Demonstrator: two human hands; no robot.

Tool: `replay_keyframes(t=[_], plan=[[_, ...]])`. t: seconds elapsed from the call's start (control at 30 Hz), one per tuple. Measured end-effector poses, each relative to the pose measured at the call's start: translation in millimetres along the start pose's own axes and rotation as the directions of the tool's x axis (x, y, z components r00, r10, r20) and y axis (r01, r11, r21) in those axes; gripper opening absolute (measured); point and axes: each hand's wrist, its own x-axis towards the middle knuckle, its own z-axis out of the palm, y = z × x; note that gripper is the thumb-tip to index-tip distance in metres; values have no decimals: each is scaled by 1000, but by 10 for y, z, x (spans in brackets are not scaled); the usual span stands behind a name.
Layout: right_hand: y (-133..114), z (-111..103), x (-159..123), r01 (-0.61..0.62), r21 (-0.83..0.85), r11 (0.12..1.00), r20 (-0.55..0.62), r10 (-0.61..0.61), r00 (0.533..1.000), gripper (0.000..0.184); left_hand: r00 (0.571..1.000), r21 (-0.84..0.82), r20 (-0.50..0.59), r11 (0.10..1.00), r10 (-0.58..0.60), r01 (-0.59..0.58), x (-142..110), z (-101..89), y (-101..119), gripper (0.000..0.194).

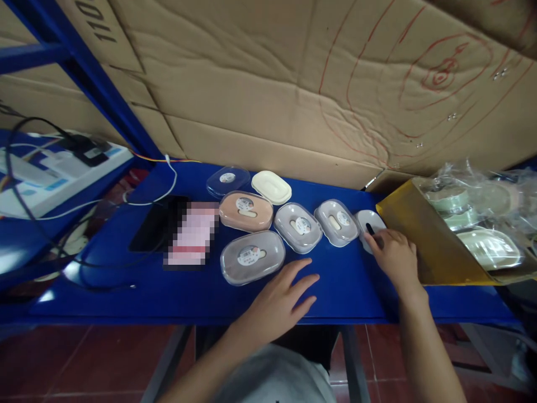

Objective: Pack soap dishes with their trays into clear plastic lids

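Note:
My right hand (394, 257) has its fingers curled at the right edge of a pale grey oval dish (372, 219) with a dark slot in it; part of the dish is hidden by the fingers. My left hand (281, 296) holds nothing, its fingers apart over the blue table. Closest to it is a grey oval box with a clear lid and round label (235, 267). Beyond stand a peach lidded box (229, 211) and two more grey lidded boxes (289, 215) (340, 235). At the back lie a loose clear lid (239, 182) and a cream oval dish (271, 187).
On the right, an open carton (419, 240) contains pale green oval dishes (490, 246) in clear plastic. A phone with a blurred screen (193, 232) lies left on the blue table (335, 285). Cables and a white power strip (54, 179) are farther left. Cardboard (260, 78) stands behind.

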Motion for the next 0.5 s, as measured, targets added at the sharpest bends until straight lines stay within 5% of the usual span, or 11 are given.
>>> replay_keyframes(t=[0.17, 0.3, 0.4, 0.5], plan=[[-75, -244, -847, 72, 33, 997, 1, -73, 997, 53, 1000, 7, 9, 1000, 17, -17, 4, 9, 3, 45], [-338, -482, -1228, 255, 258, 932, 133, -296, 946, 35, 990, 86, 10, 986, 140, -140, -10, 6, 17, 51], [-550, -614, -1136, 347, 406, 846, 147, -434, 889, 46, 969, 125, 48, 961, 243, -247, -37, -6, 31, 48], [-738, -634, -659, 394, 493, 775, 28, -467, 884, 44, 959, 137, 94, 950, 269, -280, -74, -21, 35, 37]])
